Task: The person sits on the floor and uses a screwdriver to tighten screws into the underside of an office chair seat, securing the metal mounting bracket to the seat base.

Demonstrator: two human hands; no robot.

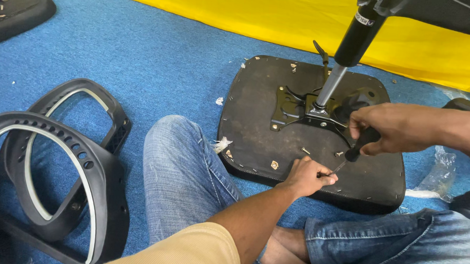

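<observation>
An upturned black chair seat (252, 111) lies on the blue carpet, with a black metal mechanism plate (296, 106) and a gas lift cylinder (348, 52) standing up from it. My right hand (393, 128) grips the black handle of a screwdriver (358, 147), its thin shaft slanting down to the left. My left hand (308, 177) rests on the seat's near edge, fingers pinched at the screwdriver's tip. A loose bolt (305, 150) lies on the seat just beyond that hand.
Two black curved armrests (75, 160) lie on the carpet at the left. Another black pad (14, 10) sits at the far left corner. Yellow sheeting (264, 11) runs along the back. My jeans-clad legs (183, 178) are folded before the seat; clear plastic wrap (439, 166) lies right.
</observation>
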